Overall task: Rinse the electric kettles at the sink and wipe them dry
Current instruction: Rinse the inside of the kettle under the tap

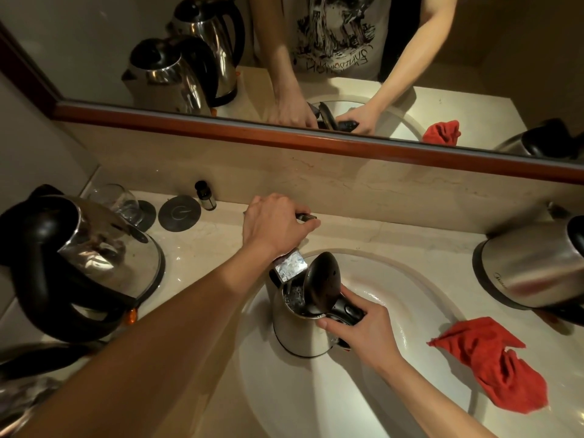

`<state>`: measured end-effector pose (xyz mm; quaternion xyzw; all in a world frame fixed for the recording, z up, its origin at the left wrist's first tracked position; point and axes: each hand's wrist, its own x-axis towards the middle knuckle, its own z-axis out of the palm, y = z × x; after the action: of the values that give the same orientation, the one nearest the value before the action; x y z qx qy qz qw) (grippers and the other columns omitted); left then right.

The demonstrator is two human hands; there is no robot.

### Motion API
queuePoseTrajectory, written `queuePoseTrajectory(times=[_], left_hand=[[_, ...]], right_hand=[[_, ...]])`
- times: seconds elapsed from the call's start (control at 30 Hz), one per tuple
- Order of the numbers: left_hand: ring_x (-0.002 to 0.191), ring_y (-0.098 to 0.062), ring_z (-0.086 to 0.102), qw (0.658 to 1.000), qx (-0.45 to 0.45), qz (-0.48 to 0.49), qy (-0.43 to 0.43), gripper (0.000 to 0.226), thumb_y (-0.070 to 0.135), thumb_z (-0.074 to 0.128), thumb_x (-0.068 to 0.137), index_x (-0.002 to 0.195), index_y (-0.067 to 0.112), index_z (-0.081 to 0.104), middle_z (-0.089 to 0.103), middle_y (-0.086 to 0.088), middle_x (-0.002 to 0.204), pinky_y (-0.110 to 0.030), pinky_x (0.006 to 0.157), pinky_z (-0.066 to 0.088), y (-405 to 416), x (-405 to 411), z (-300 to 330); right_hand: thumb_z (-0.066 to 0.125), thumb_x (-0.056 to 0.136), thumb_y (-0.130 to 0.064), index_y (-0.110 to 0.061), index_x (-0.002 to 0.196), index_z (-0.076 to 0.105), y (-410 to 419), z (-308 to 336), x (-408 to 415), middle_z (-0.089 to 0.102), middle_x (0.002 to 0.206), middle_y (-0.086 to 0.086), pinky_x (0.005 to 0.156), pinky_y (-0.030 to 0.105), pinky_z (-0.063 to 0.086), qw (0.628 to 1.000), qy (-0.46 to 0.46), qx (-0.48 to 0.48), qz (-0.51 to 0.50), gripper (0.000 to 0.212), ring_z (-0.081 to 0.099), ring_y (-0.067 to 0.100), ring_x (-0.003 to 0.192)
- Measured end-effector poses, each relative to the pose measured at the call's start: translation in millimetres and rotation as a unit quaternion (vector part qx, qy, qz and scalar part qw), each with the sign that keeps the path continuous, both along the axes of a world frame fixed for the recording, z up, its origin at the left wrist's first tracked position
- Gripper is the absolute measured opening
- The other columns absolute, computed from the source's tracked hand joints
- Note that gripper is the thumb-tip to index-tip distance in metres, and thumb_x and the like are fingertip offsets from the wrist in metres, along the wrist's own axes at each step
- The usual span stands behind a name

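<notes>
Right hand holds kettle (lid up) under tap.

- One kettle stands in the sink, under the tap.
- Another kettle sits left on the tabletop.
- A third kettle and a cloth lie right.

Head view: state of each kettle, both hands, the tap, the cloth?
Steel kettle in the sink: upright, lid open, under the spout.
Chrome tap spout: over the kettle's mouth.
Left hand: grips the tap handle.
Right hand: grips the kettle's black handle.
Left steel kettle: on the counter.
Right steel kettle: on the counter.
Red cloth: crumpled at the basin's rim.
</notes>
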<state>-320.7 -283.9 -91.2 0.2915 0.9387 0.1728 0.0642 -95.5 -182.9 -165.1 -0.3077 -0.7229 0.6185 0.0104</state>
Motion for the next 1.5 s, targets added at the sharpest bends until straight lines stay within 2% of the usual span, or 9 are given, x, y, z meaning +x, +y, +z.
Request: queuePoseTrajectory(times=[0.4, 0.53, 0.8, 0.93, 1.07, 1.17, 1.27, 1.4, 1.5], left_hand=[[0.109, -0.019, 0.059, 1.000, 0.004, 0.014, -0.006, 0.042, 0.068, 0.056, 0.088, 0.112, 0.039, 0.075, 0.072, 0.004, 0.108, -0.035, 0.096, 0.037, 0.9, 2.8, 5.2], [0.109, -0.020, 0.059, 1.000, 0.002, 0.020, -0.007, 0.045, 0.072, 0.055, 0.086, 0.113, 0.041, 0.074, 0.072, 0.003, 0.108, -0.036, 0.095, 0.038, 1.1, 2.9, 3.8], [0.109, -0.019, 0.060, 1.000, 0.000, 0.014, 0.001, 0.043, 0.069, 0.055, 0.088, 0.112, 0.039, 0.074, 0.072, 0.004, 0.107, -0.036, 0.095, 0.036, 1.3, 4.1, 5.1], [0.108, -0.019, 0.060, 1.000, 0.000, 0.015, 0.002, 0.044, 0.069, 0.055, 0.088, 0.113, 0.038, 0.074, 0.072, 0.004, 0.107, -0.036, 0.094, 0.035, 1.3, 4.4, 5.2], [0.107, -0.019, 0.060, 1.000, 0.001, 0.016, 0.001, 0.043, 0.069, 0.055, 0.089, 0.111, 0.038, 0.075, 0.072, 0.003, 0.106, -0.036, 0.093, 0.035, 1.1, 4.8, 5.7], [0.108, -0.019, 0.059, 1.000, 0.004, 0.015, 0.001, 0.041, 0.067, 0.055, 0.089, 0.111, 0.038, 0.075, 0.072, 0.002, 0.106, -0.036, 0.094, 0.034, 0.9, 6.0, 6.6], [0.107, -0.020, 0.059, 1.000, 0.005, 0.016, -0.001, 0.041, 0.067, 0.055, 0.089, 0.109, 0.038, 0.075, 0.072, 0.002, 0.104, -0.036, 0.093, 0.035, 1.4, 6.4, 6.9], [0.107, -0.020, 0.058, 1.000, 0.006, 0.016, -0.003, 0.040, 0.066, 0.055, 0.089, 0.108, 0.038, 0.076, 0.072, 0.002, 0.103, -0.036, 0.092, 0.035, 0.9, 6.5, 7.7], [0.105, -0.020, 0.059, 1.000, 0.003, 0.015, 0.000, 0.040, 0.067, 0.055, 0.089, 0.108, 0.038, 0.076, 0.071, 0.002, 0.103, -0.036, 0.091, 0.034, 0.8, 7.1, 8.2]], right_hand=[[0.098, 0.062, -0.018, -0.035, 0.131, 0.068, -0.6, -1.4, 2.1, 0.079, 0.093, -0.012, 0.077, 0.030, 0.053, 1.000, 0.004, -0.008, -0.006, 0.077, 0.068, 0.002, 0.072], [0.098, 0.063, -0.019, -0.040, 0.128, 0.066, -0.7, 0.0, 2.5, 0.079, 0.101, -0.015, 0.084, 0.031, 0.058, 1.000, 0.004, 0.008, -0.005, 0.075, 0.072, 0.000, 0.085], [0.099, 0.062, -0.023, -0.044, 0.127, 0.065, -1.5, 0.5, 1.3, 0.079, 0.104, -0.016, 0.088, 0.035, 0.059, 1.000, 0.004, 0.022, 0.000, 0.076, 0.072, 0.000, 0.089], [0.098, 0.062, -0.021, -0.039, 0.129, 0.065, -0.9, 0.4, 1.8, 0.079, 0.104, -0.018, 0.090, 0.027, 0.057, 0.999, 0.006, 0.031, 0.004, 0.077, 0.073, -0.002, 0.095], [0.099, 0.062, -0.023, -0.036, 0.133, 0.066, 0.0, -1.8, 2.0, 0.078, 0.105, -0.017, 0.090, 0.028, 0.058, 0.999, 0.004, 0.035, 0.012, 0.078, 0.072, -0.001, 0.094], [0.098, 0.062, -0.017, -0.037, 0.130, 0.066, 0.3, -2.2, 2.3, 0.078, 0.105, -0.019, 0.087, 0.015, 0.054, 0.999, 0.008, 0.037, 0.012, 0.078, 0.072, -0.002, 0.098], [0.098, 0.062, -0.015, -0.032, 0.132, 0.066, -0.3, -1.0, 1.3, 0.078, 0.106, -0.018, 0.085, 0.012, 0.052, 0.999, 0.010, 0.036, 0.012, 0.079, 0.072, -0.002, 0.099], [0.098, 0.062, -0.019, -0.044, 0.125, 0.064, -1.6, 0.4, 0.9, 0.078, 0.108, -0.019, 0.091, 0.015, 0.053, 0.999, 0.016, 0.042, 0.019, 0.076, 0.071, -0.002, 0.104], [0.098, 0.063, -0.019, -0.044, 0.125, 0.064, -1.4, 1.4, 1.1, 0.078, 0.108, -0.019, 0.095, 0.020, 0.054, 0.999, 0.016, 0.042, 0.018, 0.076, 0.072, -0.001, 0.105]])
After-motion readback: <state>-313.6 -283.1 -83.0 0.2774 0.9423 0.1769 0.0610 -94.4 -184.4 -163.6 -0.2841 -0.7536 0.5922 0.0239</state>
